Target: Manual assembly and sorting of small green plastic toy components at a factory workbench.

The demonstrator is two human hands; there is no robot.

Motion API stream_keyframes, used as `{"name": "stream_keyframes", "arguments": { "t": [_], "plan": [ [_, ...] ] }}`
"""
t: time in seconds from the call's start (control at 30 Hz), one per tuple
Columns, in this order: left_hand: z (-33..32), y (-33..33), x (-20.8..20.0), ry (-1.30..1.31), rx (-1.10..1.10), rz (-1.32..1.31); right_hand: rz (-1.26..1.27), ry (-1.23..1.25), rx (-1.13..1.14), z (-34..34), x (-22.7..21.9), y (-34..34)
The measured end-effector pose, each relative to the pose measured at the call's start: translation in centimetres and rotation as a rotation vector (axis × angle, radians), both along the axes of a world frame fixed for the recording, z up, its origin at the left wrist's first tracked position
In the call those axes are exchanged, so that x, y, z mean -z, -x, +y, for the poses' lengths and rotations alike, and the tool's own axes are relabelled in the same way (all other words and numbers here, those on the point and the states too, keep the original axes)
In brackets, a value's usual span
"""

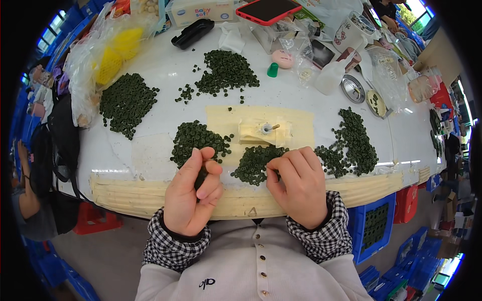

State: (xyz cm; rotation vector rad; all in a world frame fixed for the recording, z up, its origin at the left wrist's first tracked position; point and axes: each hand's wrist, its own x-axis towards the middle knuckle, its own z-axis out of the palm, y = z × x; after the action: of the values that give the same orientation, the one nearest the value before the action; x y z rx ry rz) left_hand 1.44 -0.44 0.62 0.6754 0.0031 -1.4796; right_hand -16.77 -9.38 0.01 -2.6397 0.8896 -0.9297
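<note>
My left hand [193, 198] is half curled, palm turned up. Its fingers close round some small dark green round parts, which show between the fingers and the palm. Behind its fingertips lies a heap of the same green parts [188, 143]. My right hand [304, 188] has its thumb and fingers pinched together at the right edge of a smaller heap [253, 165]; what they hold, if anything, is hidden. Just beyond that heap, a small fixture with an upright pin [268, 129] is taped down on a yellowish patch of the table.
More green heaps lie at the left [129, 103], far middle [228, 72] and right [354, 143]. Along the back are a red-cased phone [268, 11], a black holder [193, 34], a green cap [272, 70], a white bottle [331, 75] and plastic bags. Yellowish tape [135, 194] covers the table's front edge.
</note>
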Motion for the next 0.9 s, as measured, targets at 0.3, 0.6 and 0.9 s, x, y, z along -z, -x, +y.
{"name": "stream_keyframes", "arguments": {
  "t": [0.3, 0.6, 0.9],
  "plan": [
    [-0.6, 2.8, -0.7, -0.075, 0.244, 0.0, -0.214, -0.107, 0.024, 0.1, 0.0, 0.8],
    [-0.7, 3.0, 0.0, 0.009, 0.282, -0.114, -0.282, -0.275, 0.03, 0.1, -0.5, 1.4],
    [-0.7, 2.9, 0.8, 0.04, 0.269, -0.104, -0.368, -0.345, 0.008, 0.0, -0.3, 1.5]
  ]
}}
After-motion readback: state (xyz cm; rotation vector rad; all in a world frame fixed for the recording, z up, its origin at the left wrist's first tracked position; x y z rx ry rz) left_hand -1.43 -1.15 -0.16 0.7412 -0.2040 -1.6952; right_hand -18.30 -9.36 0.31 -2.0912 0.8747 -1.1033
